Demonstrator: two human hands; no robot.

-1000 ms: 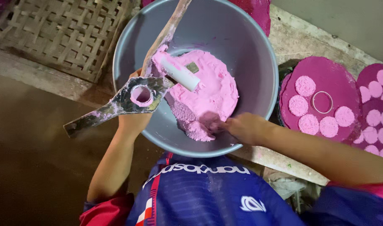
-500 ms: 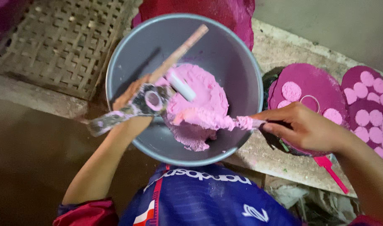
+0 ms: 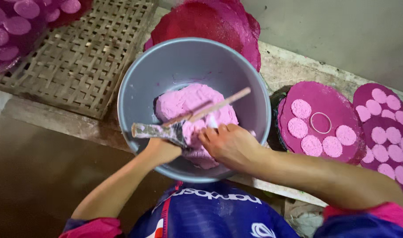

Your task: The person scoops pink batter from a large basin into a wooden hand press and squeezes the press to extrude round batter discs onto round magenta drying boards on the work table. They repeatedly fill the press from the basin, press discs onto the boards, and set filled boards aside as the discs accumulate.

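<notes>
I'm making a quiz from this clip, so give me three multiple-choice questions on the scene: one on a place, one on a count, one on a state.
1. Where is the pink dough?
A in the grey bowl
B on the woven mat
C on the floor

2. How many pink discs lie on the round tray bearing the ring?
A two
B five
C nine

3. What is the left hand doing?
A hanging free
B gripping the scissor-like wooden mould
C resting on the mat

A: dough fills the bowl. B: five discs surround the ring. B: its fingers grip the mould while the right hand presses beside it.
</notes>
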